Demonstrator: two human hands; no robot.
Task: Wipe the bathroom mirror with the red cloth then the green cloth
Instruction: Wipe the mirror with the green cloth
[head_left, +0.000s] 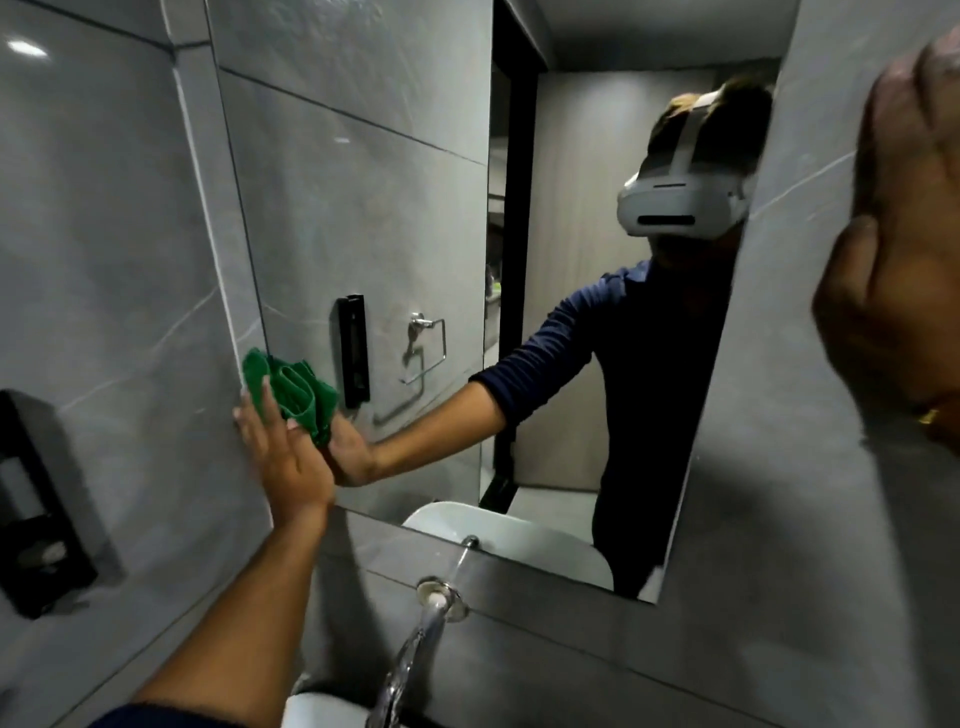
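Note:
The bathroom mirror (415, 208) fills the middle of the wall and reflects a person in a dark blue top with a white headset. My left hand (283, 449) presses the crumpled green cloth (291, 389) flat against the mirror's lower left corner, fingers spread over it. The cloth bulges out above and to the right of my fingers. My right hand (898, 291) rests on the grey tiled wall to the right of the mirror, fingers together, holding nothing. No red cloth shows in this view.
A chrome wall spout (439, 597) sticks out just under the mirror, above a white basin (322, 709) at the bottom edge. A black dispenser (36, 499) hangs on the left wall. Grey tiles (810, 545) surround the mirror.

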